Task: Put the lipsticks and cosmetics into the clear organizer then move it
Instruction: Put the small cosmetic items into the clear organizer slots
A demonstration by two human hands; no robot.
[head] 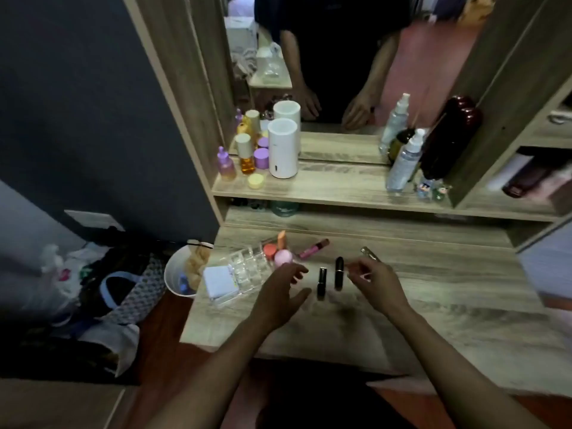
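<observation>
Your two hands are out over the wooden table (433, 292). Your left hand (280, 294) hangs above the table with its fingers spread apart, and it holds nothing. Your right hand (376, 283) has its fingers curled close together, and something small and thin seems to be pinched at the tips, but it is too blurry to tell what.

Between your hands stand two black lipsticks. The shorter black lipstick (322, 282) is near your left hand. The taller black lipstick (339, 272) is near your right hand. Both stand up straight on the table.

The clear organizer (247, 267) sits on the table to the left of your left hand. One white flat box (219, 284) rests on its near end.

Behind the organizer you have one orange tube (281, 239), one orange round jar (270, 250) and one pink round ball (283, 257). One pink lip gloss tube (314, 248) lies flat just to the right of them. One shiny thin tube (370, 253) lies past your right hand.

On the shelf (340, 184) above stand one white cylinder (282, 151), and beside it some small purple and yellow bottles.
</observation>
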